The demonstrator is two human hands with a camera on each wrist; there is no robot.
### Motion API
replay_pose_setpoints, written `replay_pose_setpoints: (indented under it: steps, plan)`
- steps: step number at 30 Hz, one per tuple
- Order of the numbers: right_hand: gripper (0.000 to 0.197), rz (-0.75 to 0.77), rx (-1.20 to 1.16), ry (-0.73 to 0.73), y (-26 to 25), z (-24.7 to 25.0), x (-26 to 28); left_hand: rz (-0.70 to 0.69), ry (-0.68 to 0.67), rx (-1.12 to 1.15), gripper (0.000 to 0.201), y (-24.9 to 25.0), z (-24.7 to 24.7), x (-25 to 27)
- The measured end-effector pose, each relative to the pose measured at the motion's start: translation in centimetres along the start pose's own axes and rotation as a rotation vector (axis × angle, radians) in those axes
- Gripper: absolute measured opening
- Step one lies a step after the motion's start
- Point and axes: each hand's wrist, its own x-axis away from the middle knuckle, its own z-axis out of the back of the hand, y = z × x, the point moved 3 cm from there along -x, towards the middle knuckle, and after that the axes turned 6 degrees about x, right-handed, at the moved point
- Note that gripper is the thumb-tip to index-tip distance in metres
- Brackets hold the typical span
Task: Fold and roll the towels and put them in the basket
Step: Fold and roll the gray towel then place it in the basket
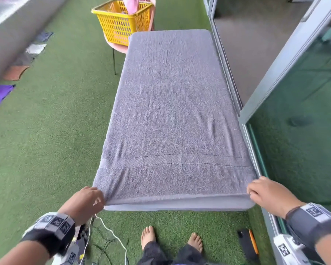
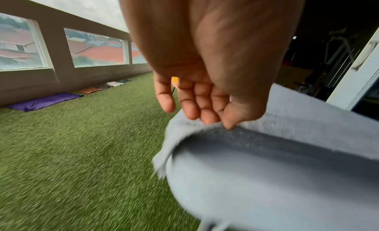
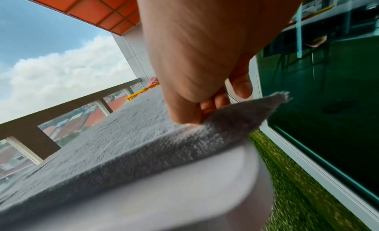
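Note:
A grey towel (image 1: 172, 104) lies spread flat over a long white table (image 1: 180, 205), covering it almost to the far end. My left hand (image 1: 90, 197) pinches the towel's near left corner (image 2: 205, 129), lifted just off the table's edge. My right hand (image 1: 264, 194) pinches the near right corner (image 3: 235, 119) between thumb and fingers. A yellow basket (image 1: 120, 22) stands on a pink chair beyond the table's far left corner, with pink cloth in it.
Green artificial turf (image 1: 46, 140) covers the floor. Glass sliding doors (image 1: 304, 111) run close along the table's right side. Purple, orange and white cloths (image 1: 0, 96) lie by the left wall. Cables (image 1: 107, 238), a phone (image 1: 246, 245) and my bare feet lie below the table's near edge.

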Motion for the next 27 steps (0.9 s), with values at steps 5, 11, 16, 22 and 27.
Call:
replay_pose_setpoints:
  steps: [5,11,16,22,27]
  plan:
    - [0.03,-0.146,0.0,-0.027,-0.5,2.5,-3.9,0.097,0.015,0.005,0.011,1.2,3.9,-5.1]
    - [0.008,-0.248,-0.076,0.217,-2.0,1.3,-3.4,0.066,0.221,0.076,0.01,2.3,3.2,-6.2]
    - [0.035,-0.135,-0.073,0.195,-3.3,-2.8,-0.9,-0.141,0.195,0.079,0.034,1.2,-2.0,-2.9]
    - [0.045,-0.251,-0.038,0.23,-1.7,-3.5,-1.3,-0.027,0.385,-0.022,0.051,-1.9,-1.1,-3.0]
    - [0.012,-0.201,-0.03,0.37,-1.5,-3.0,-1.9,-0.086,0.422,-0.077,0.029,-1.8,-0.5,-3.6]
